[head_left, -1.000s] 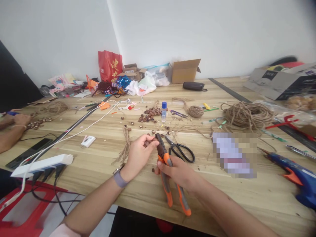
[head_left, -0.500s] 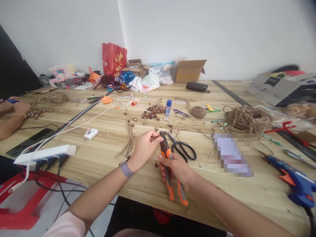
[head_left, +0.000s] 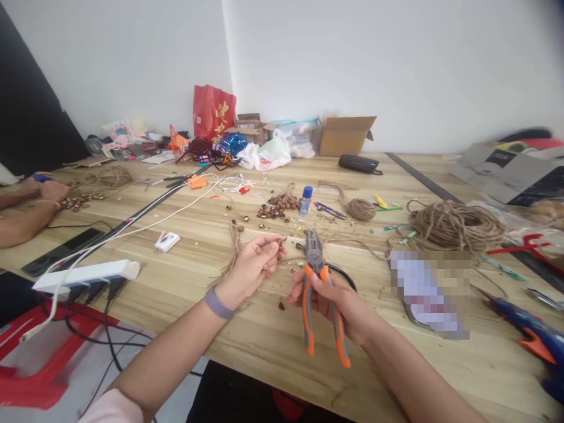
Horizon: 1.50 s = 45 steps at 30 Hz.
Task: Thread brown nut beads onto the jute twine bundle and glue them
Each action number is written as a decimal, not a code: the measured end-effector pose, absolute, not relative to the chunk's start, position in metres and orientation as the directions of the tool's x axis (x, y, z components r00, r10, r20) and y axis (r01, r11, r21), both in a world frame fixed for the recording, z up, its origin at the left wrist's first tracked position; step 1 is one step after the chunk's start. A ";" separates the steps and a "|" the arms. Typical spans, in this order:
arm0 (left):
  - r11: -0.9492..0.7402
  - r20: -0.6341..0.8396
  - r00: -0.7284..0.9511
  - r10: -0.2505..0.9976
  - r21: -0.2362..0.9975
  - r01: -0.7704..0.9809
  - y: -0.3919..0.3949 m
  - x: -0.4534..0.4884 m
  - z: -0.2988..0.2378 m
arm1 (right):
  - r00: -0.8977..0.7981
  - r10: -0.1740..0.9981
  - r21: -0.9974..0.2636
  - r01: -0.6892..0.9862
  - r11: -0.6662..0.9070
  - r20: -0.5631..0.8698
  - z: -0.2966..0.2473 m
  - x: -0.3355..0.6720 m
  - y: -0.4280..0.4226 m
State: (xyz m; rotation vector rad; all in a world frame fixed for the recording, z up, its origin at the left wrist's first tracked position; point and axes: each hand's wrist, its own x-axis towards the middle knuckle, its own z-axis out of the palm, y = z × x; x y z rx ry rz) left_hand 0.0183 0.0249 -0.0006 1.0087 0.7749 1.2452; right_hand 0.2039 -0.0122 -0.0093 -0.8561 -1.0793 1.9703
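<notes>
Head view: orange-grey pliers (head_left: 314, 261), jaws up at lower centre, are gripped by the right hand (head_left: 337, 299); the left hand (head_left: 253, 267) pinches a small brown piece (head_left: 281, 241) above the counter (head_left: 176, 294). A red bag (head_left: 213, 111), upper left, bears yellow characters.

Only lettering: yellow Chinese characters on the red bag (head_left: 214, 111) at far centre-left, too blurred to read; dark label on the right-hand grey box (head_left: 506, 167) is illegible.

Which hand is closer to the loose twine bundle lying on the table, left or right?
Left. The left hand lies right beside the twine bundle, just to its right; the right hand, gripping the pliers, sits farther right.
</notes>
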 end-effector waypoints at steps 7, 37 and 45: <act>0.237 0.000 0.381 0.925 0.783 -0.575 0.020 0.017 0.007 | -0.465 0.872 -0.856 -0.381 -0.350 -0.150 -0.018 0.214 -0.009; 0.252 -0.185 0.212 0.960 0.901 -0.353 0.023 0.019 -0.003 | 0.062 0.977 -0.675 0.714 -0.186 -0.203 0.037 0.285 0.037; 0.314 -0.234 0.250 0.940 0.880 -0.356 0.026 0.018 -0.009 | 0.064 0.963 -0.594 0.776 -0.212 -0.260 0.012 0.298 0.104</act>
